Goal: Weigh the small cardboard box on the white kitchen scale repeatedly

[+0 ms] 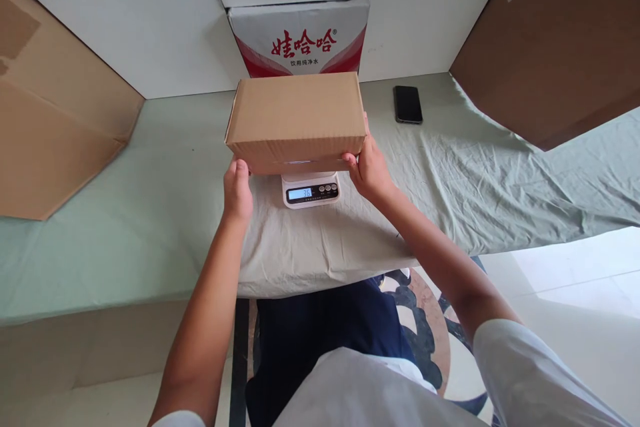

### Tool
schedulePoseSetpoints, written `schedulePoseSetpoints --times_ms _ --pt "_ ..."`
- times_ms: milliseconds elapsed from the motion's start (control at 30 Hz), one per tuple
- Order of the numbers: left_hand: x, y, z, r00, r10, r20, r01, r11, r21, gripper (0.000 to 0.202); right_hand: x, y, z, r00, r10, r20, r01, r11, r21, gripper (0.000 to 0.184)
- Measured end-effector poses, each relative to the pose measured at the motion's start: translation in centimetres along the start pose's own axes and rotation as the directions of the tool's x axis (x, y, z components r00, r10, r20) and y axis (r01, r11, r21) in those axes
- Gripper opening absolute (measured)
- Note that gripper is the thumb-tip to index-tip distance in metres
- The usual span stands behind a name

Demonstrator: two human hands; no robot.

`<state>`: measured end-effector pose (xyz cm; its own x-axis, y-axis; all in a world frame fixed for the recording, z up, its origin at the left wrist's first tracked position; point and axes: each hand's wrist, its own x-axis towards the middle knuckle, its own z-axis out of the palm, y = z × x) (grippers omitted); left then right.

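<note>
A closed brown cardboard box [297, 113] rests on a small white digital scale [311, 189] whose lit display shows a number. My left hand [237, 188] grips the box's near left corner, fingers curled under its edge. My right hand [369, 165] holds the near right corner, thumb on the front face. The scale stands on a pale green cloth [150, 213] covering the table.
A black phone [407, 104] lies on the cloth at the back right. Large brown cartons lean at the left [50, 113] and right [560, 47]. A white carton with red print [303, 37] stands behind the box, among white boxes.
</note>
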<state>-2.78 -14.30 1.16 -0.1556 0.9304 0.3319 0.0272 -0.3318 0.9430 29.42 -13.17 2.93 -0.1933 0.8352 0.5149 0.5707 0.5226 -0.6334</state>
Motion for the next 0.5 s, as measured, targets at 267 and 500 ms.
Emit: schedulePoseSetpoints --times_ms 267,500 --pt "8.3 -0.1 0.0 0.984 -0.165 0.066 0.17 0.982 -0.081 0.091 6.3 1.1 -0.7 0.998 -0.048 -0.038 0.049 0.998 0.025 0.099" --pt "14.3 -3.9 2.6 0.954 -0.298 -0.014 0.295 0.95 -0.106 0.101 11.4 6.3 4.5 1.0 0.009 -0.005 -0.009 0.997 0.078 0.105"
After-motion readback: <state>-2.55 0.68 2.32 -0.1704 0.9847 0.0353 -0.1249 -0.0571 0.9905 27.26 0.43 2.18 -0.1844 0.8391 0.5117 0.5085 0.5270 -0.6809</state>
